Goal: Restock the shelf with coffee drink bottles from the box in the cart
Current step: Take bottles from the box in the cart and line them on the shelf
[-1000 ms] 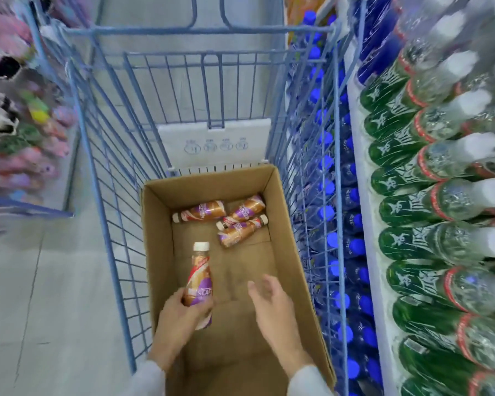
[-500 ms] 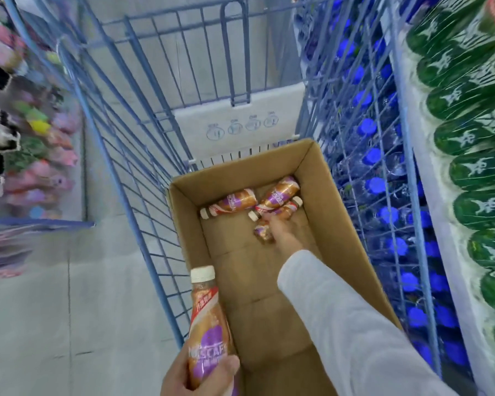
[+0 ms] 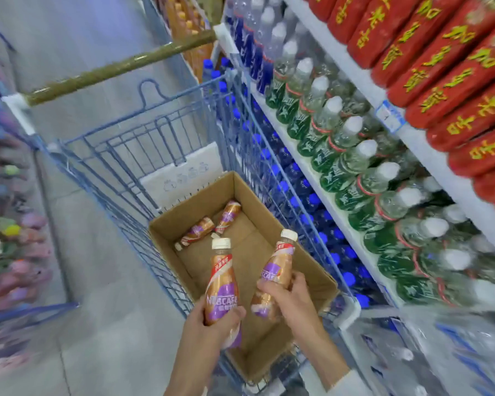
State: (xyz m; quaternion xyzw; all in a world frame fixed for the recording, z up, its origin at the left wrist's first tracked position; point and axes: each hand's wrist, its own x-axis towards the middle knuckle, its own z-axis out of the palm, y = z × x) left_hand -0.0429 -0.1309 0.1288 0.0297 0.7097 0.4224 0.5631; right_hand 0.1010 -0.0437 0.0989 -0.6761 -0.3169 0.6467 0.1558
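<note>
My left hand (image 3: 212, 324) grips an orange and purple coffee drink bottle (image 3: 222, 281) upright by its lower body. My right hand (image 3: 289, 295) grips a second coffee bottle (image 3: 275, 270), tilted a little to the right. Both bottles are held above the near end of the open cardboard box (image 3: 320, 270) in the blue wire cart (image 3: 143, 155). Two more coffee bottles, one (image 3: 197, 232) and another (image 3: 228, 214), lie on their sides at the box's far end.
On the right stand shelves with green-labelled water bottles (image 3: 340, 155), blue-capped bottles (image 3: 309, 201) below and red packs (image 3: 446, 81) above. A green-wrapped cart handle (image 3: 120, 67) crosses the top. Blurred colourful goods (image 3: 12, 238) line the left side across a grey floor aisle.
My right hand reached to the far end of the box, took a third bottle and lifted it up beside the one in my left hand. The view tilted up toward the shelves.
</note>
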